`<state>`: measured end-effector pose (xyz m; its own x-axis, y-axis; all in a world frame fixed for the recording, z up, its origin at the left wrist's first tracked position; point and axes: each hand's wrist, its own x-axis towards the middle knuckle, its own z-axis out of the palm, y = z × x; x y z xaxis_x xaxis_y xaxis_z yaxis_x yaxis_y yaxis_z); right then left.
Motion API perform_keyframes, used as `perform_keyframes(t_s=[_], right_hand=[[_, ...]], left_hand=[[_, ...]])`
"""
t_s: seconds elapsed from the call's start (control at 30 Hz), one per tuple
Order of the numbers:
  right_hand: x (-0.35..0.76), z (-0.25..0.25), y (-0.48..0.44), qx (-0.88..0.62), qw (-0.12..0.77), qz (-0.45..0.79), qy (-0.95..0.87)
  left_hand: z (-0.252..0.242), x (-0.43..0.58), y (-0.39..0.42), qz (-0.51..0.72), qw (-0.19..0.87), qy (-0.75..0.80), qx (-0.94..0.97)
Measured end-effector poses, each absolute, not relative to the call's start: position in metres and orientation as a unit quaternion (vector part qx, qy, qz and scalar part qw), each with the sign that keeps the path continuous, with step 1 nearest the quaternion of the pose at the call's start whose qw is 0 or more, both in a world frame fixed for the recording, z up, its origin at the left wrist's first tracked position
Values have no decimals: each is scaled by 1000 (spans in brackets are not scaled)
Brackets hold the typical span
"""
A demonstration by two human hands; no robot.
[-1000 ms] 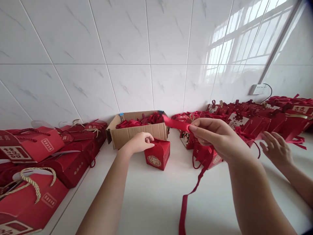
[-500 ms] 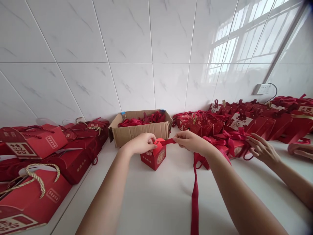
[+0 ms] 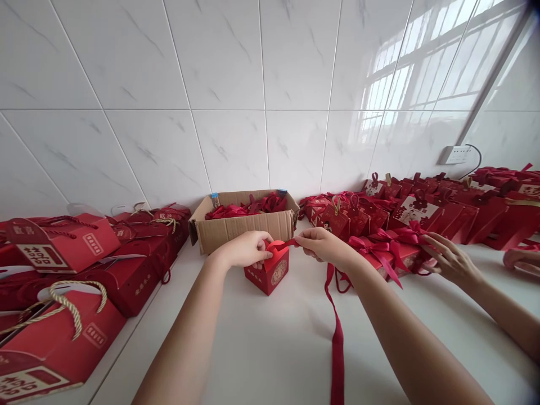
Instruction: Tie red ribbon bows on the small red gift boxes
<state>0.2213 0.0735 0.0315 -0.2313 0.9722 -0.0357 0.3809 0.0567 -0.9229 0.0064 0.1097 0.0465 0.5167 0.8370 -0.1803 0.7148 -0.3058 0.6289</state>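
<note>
A small red gift box point(image 3: 270, 277) with gold print stands on the white table in front of me. My left hand point(image 3: 250, 250) is closed at the box's upright top flap, its fingers pinching where a dark red ribbon point(image 3: 337, 354) meets it. To the right of the box, my right hand point(image 3: 318, 244) pinches the ribbon, and a short stretch of it spans the gap between both hands. The ribbon's long tail hangs from my right hand and runs down the table toward me. What lies under my left fingertips is partly hidden.
Behind the gift box stands a cardboard box point(image 3: 236, 232) with red ribbons inside. Red gift boxes point(image 3: 139, 275) are stacked at left. Finished-looking bow-tied boxes point(image 3: 405, 253) sit at right, touched by another person's hand point(image 3: 451, 261). A power strip point(image 3: 458, 154) is by the wall.
My right hand has shifted slightly left, closer to the box, and the ribbon between my hands now sags and twists. The hanging tail has swung left near its top.
</note>
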Motion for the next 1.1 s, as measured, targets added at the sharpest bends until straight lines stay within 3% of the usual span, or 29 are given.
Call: perform_keyframes(t_s=[0.63, 1.1], right_hand=[[220, 19, 83, -526, 308, 445, -657], [218, 17, 82, -549, 310, 346, -695]], left_hand=[[51, 11, 106, 120, 383, 486, 776], [49, 11, 108, 178, 327, 492, 787]])
